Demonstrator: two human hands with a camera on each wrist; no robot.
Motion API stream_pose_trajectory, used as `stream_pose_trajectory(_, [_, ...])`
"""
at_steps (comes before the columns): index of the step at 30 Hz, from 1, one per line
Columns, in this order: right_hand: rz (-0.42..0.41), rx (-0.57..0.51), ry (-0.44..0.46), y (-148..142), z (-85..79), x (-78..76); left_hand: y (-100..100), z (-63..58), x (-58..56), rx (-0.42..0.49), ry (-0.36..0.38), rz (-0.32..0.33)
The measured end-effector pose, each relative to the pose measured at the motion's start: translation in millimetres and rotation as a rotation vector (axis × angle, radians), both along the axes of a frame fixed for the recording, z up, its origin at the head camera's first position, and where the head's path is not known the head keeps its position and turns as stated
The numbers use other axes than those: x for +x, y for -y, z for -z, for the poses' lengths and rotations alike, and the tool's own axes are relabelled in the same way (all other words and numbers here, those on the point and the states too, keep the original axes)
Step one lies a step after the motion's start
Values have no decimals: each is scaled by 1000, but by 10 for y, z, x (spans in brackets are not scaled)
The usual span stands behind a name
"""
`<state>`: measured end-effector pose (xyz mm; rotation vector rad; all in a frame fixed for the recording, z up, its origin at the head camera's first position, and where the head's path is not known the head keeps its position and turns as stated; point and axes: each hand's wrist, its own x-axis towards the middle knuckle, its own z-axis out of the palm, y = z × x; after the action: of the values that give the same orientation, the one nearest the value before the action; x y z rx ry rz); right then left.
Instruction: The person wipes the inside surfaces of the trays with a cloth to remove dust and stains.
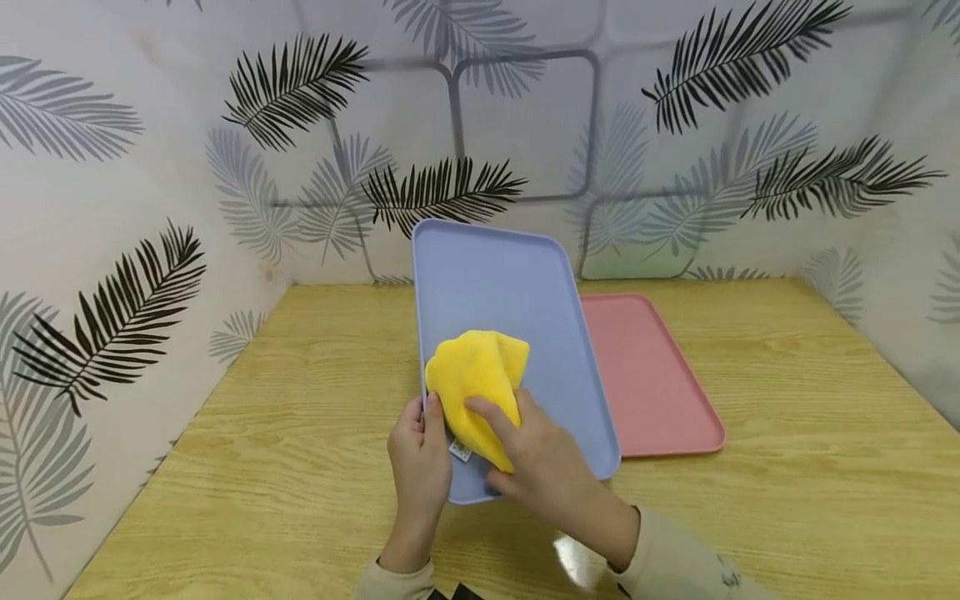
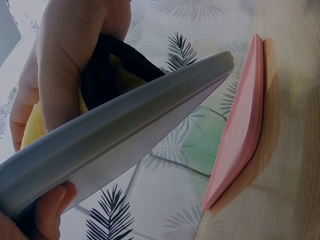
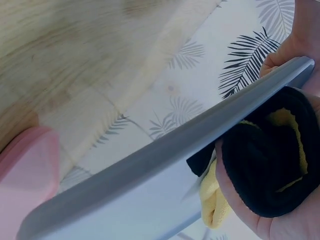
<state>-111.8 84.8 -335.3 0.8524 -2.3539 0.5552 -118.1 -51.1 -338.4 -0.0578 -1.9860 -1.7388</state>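
Two curled grips: left hand [image 1: 420,475] clasps blue tray [image 1: 491,279] by edge, right hand [image 1: 553,467] clutches yellow cloth [image 1: 474,379]; we judge wiping step; next stroke needs blue tray steady.

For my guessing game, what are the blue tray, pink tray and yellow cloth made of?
The blue tray and pink tray look like matte plastic: smooth, evenly coloured, with rounded, moulded-looking rims. The yellow cloth seems soft, fuzzy fabric, perhaps microfibre: it folds and bunches.

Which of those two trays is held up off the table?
The blue tray: it is raised and tilted, with the yellow cloth against its face, while the pink tray lies on the table.
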Motion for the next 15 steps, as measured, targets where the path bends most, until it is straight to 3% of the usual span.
stream_pose_trajectory(8, [36,18,35,-76,16,-9,2,3,-1,-6,5,-23])
stream_pose_trajectory(15, [123,30,62,-236,61,-99,37,8,-11,-33,-13,-63])
